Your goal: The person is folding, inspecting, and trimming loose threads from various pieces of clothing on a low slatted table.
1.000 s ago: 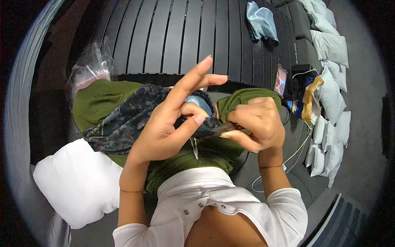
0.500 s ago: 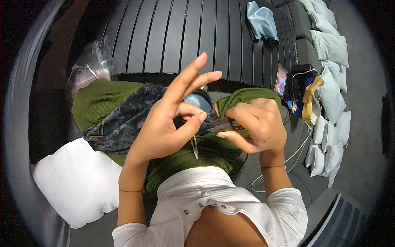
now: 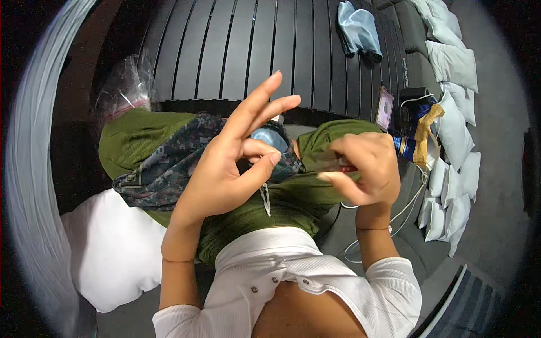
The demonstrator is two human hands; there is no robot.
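Over my lap, my left hand [image 3: 217, 172] pinches thumb and index finger together, with its other fingers raised. Whatever is in the pinch is too small to make out. A white cord [image 3: 266, 201] hangs just below it against my green trousers [image 3: 248, 228]. My right hand [image 3: 372, 169], slightly smeared by motion, is closed around small thread snips [image 3: 333, 164] with blurred blades and a bit of red. The snips are apart from my left hand. Across my thighs lies dark camouflage cloth [image 3: 163, 160], with a shiny light blue piece [image 3: 269, 139] partly hidden behind my left fingers.
A black slatted table [image 3: 242, 50] stands ahead, bearing a light blue satin cloth [image 3: 359, 31]. To the right are a phone [image 3: 385, 110], a blue and gold packet [image 3: 422, 132], white cables [image 3: 406, 211] and several pale pillows [image 3: 453, 127]. A white pillow [image 3: 121, 253] and clear plastic bag [image 3: 129, 84] lie left.
My right hand has drawn the snips a little to the right, away from my left hand. The left hand keeps its pinch almost unmoved. The pale curtain at far left shows more.
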